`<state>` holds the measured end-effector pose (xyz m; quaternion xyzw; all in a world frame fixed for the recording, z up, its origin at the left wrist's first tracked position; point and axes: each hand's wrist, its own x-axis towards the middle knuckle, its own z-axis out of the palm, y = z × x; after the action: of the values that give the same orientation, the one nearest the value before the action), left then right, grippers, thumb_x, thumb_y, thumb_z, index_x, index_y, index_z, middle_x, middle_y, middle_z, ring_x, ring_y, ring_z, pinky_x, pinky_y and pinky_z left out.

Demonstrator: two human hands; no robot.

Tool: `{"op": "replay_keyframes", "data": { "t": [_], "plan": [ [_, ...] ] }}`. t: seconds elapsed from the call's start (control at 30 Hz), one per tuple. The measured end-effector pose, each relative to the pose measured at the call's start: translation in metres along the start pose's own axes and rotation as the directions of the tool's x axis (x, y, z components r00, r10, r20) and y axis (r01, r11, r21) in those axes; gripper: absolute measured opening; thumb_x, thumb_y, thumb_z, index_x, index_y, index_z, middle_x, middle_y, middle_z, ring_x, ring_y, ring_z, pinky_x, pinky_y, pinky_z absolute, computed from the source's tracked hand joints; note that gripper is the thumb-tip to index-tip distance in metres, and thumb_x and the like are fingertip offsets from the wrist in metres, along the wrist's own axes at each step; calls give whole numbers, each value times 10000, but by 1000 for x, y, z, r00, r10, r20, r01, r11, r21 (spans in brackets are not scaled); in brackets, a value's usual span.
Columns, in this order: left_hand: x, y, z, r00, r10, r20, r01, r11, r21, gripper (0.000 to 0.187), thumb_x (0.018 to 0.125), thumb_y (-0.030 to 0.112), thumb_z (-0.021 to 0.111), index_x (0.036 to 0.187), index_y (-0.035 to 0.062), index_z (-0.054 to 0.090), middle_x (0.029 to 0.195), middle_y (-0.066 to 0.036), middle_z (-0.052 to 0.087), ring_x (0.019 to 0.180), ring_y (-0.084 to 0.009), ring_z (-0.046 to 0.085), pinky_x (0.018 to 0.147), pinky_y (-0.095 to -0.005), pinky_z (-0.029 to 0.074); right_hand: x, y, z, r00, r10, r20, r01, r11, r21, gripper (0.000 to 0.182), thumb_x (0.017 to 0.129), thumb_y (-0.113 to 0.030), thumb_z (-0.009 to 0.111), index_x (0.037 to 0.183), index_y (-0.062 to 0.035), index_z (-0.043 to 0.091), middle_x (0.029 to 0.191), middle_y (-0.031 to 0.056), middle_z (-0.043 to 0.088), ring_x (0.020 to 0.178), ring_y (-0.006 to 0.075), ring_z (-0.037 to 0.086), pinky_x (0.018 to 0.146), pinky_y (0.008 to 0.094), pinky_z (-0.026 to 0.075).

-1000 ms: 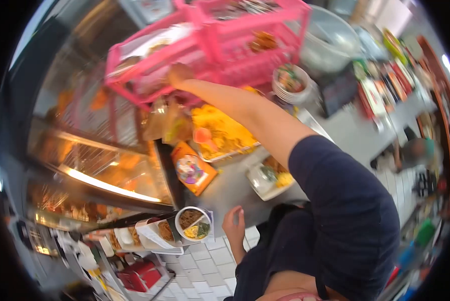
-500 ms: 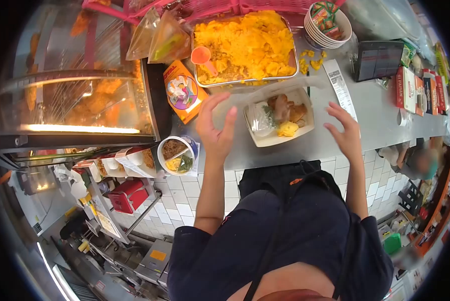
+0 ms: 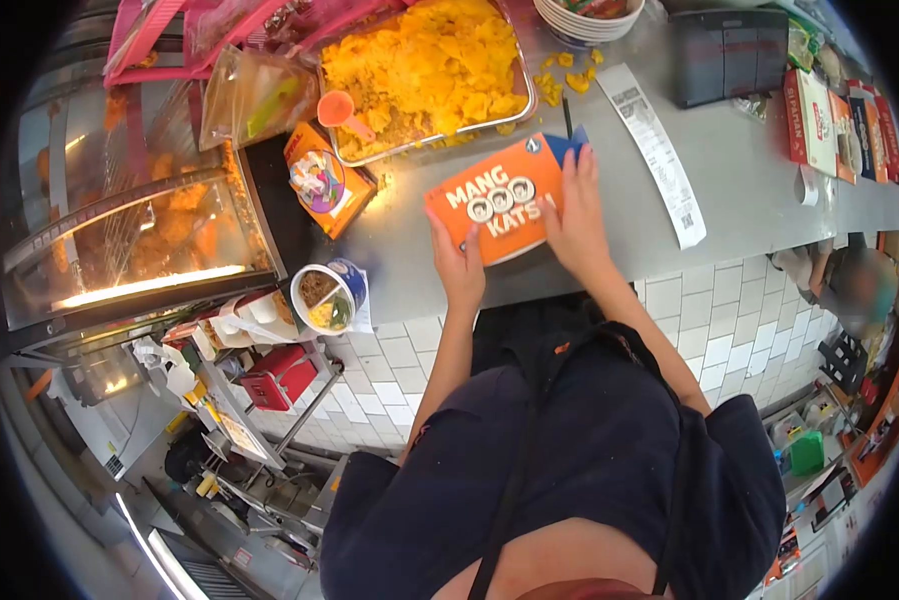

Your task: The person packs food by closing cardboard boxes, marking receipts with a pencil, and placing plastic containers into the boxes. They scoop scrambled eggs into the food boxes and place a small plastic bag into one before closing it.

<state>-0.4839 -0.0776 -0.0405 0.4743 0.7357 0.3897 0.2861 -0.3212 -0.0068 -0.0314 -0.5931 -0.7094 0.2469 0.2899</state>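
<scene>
An orange takeout box with "MANG KATSU" on its lid is folded closed on the steel counter, its contents hidden. At its left side, my left hand grips the edge, thumb on the front corner. My right hand holds the right side, with fingers along the edge by a blue flap and the thumb on the lid. A tray of yellow rice sits just beyond the box, with an orange scoop in it. To the left, near my left hand, stands a divided paper cup of food.
A long receipt lies right of the box. Behind it is a dark tablet-like device. Stacked bowls hold packets at the back. An orange carton and a lit glass food warmer are on the left. A person is at far right.
The takeout box was open, showing meat, yellow rice and a clear-lidded cup, with my hands apart on both sides. Now its lid is down and both hands hold it. The view has shifted.
</scene>
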Motion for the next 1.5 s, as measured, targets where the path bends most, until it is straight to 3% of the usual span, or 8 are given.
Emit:
{"op": "replay_keyframes", "data": {
  "t": [0.3, 0.57, 0.9, 1.0, 1.13, 1.2, 1.27, 1.5],
  "plan": [
    [33, -15, -47, 895, -329, 301, 439, 536, -721, 449, 963, 301, 411, 1325, 36, 391, 1290, -78, 487, 1183, -205, 460, 1003, -364, 355, 15, 2, -10, 984, 104, 143, -144, 942, 304, 517, 762, -346, 644, 1134, 2, 552, 1019, 199, 607, 955, 331, 574, 887, 404, 421],
    [41, -2, -89, 731, -555, 397, 676, 505, -537, 466, 909, 421, 454, 1251, 105, 464, 1252, -67, 490, 1156, -223, 445, 994, -476, 288, 36, -21, -57, 876, 307, 371, -380, 914, 141, 750, 802, -505, 552, 1310, 9, 350, 759, 238, 624, 700, 411, 612, 675, 454, 493],
    [4, -33, -44, 992, -71, 104, 66, 997, 46, 397, 969, 286, 414, 1091, -74, 529, 1016, -175, 583, 903, -280, 543, 824, -368, 421, 2, -9, -2, 899, 345, 270, -416, 866, 278, 724, 870, -205, 535, 1407, 19, 104, 798, 232, 606, 729, 390, 601, 680, 470, 473],
    [8, -37, -39, 993, 108, 39, -115, 959, 260, 427, 989, 250, 339, 1087, -133, 500, 1088, -276, 525, 947, -399, 497, 852, -420, 391, -1, 3, 11, 940, -162, -300, 124, 982, -140, 722, 860, -231, 569, 1418, -32, 157, 768, 172, 612, 759, 333, 615, 678, 407, 477],
    [13, -16, -37, 960, 257, 114, -281, 878, 388, 455, 973, 300, 362, 1227, -71, 434, 1257, -268, 402, 1131, -406, 405, 943, -463, 339, 11, -58, -162, 973, -134, 189, -83, 562, 823, 397, 924, -315, 492, 1211, -42, 503, 820, 64, 650, 674, 220, 599, 597, 313, 460],
    [14, -11, -38, 908, 409, 88, -408, 819, 404, 496, 962, 340, 383, 1278, -42, 401, 1311, -261, 354, 1189, -422, 358, 974, -490, 314, -6, -75, -230, 844, -535, -38, 192, 235, 953, 241, 939, -278, 465, 990, -88, 603, 676, 36, 587, 541, 173, 529, 503, 293, 417],
    [19, -27, -46, 651, 514, 558, -746, 570, 346, 616, 914, 462, 431, 1338, 21, 348, 1371, -237, 296, 1247, -461, 277, 1004, -543, 270, -29, -109, -251, 539, -626, -565, 822, 243, 515, 213, 938, -222, 435, 857, -116, 601, 577, 3, 488, 426, 138, 430, 422, 269, 338],
    [22, -73, -36, 602, 612, 512, -796, 510, 326, 685, 848, 536, 495, 1314, 44, 392, 1392, -218, 293, 1277, -473, 244, 1014, -562, 254, -34, -121, -273, 481, -677, -556, 876, 358, 322, 245, 924, -167, 405, 726, -125, 543, 621, 1, 475, 500, 150, 458, 448, 273, 332]
  ]
}}
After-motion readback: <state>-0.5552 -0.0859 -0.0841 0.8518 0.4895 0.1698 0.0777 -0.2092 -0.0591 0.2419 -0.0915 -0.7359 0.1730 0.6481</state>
